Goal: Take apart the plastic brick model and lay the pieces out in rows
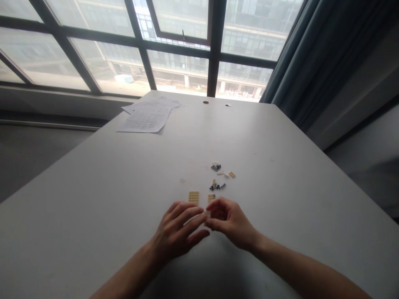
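Note:
My right hand (229,218) is curled in a pinch on a small white building brick (207,213), which is mostly covered by the fingers. From the other side my left hand (183,226) reaches in, its fingers stretched out and slightly apart. Its fingertips come up to the white piece; whether they touch it I cannot tell. Just beyond the left fingers lies a tan studded plate (193,197). A smaller tan piece with a grey end (211,197) lies beyond the right fingers, partly hidden by them.
Farther up the white table (140,170) are dark and grey small bricks (217,186), a grey and white cluster (215,166), and a loose tan piece (232,175). Printed papers (146,118) lie at the far left, near the window.

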Demonstrator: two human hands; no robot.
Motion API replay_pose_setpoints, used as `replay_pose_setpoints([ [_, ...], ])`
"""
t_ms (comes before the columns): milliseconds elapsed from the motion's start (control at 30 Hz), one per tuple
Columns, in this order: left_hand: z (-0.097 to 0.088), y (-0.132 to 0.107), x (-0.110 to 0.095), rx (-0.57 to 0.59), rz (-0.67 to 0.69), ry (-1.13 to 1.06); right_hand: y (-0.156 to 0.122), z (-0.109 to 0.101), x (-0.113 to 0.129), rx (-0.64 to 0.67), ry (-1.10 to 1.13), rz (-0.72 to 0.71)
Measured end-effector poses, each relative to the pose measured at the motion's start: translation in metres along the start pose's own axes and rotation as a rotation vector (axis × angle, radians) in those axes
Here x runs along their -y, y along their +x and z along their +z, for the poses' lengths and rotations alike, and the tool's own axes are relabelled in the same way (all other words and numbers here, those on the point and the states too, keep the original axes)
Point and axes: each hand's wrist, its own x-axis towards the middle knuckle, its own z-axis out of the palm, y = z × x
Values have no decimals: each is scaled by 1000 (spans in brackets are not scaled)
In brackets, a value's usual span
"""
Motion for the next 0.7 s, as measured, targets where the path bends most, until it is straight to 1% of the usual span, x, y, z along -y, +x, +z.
replay_pose_setpoints([
  [133,0,1,-2,18,14,30,-5,3,-1,-67,-222,-85],
  [233,0,1,-3,34,18,33,-8,7,-1,-101,-323,-139],
  [367,-1,2,-3,45,30,40,-13,10,1,-83,-384,-189],
  [433,-1,2,-2,32,-2,43,-14,7,2,-53,-416,-217],
  [500,-2,2,0,-14,-89,16,-13,-2,5,-54,-452,-225],
  [533,-2,2,1,-44,-153,-12,-12,-8,7,-79,-471,-221],
  [633,-3,0,4,-126,-379,-152,-6,-33,13,-242,-524,-207],
  [700,-3,-2,7,-156,-491,-258,-2,-51,15,-322,-554,-193],
])
